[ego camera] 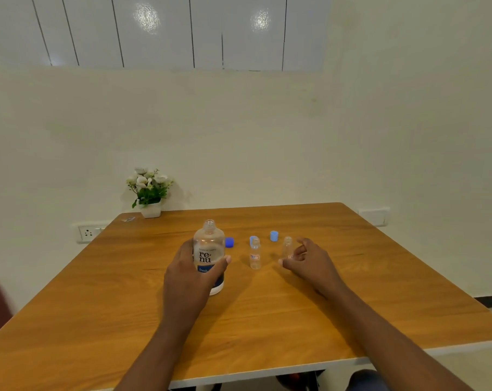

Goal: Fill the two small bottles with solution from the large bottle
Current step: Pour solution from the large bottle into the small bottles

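L hand [192, 273] grips lg bottle [209, 249], upright, uncapped, table [380, 277] ctr | R hand [309, 261] curled at right sm bottle [287, 245], blurred, can't tell if gripping | 2nd sm bottle [255, 256] between hands | dark blue cap [229, 242] behind lg bottle

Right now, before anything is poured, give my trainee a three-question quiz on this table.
1. True or false: the large bottle is capped.
2. Which of the hands grips it? A: left hand. B: right hand.
3. Fill in: the cap nearest the large bottle is ___ blue.

Key: 1 false, its neck is open. 2 A. 3 dark.
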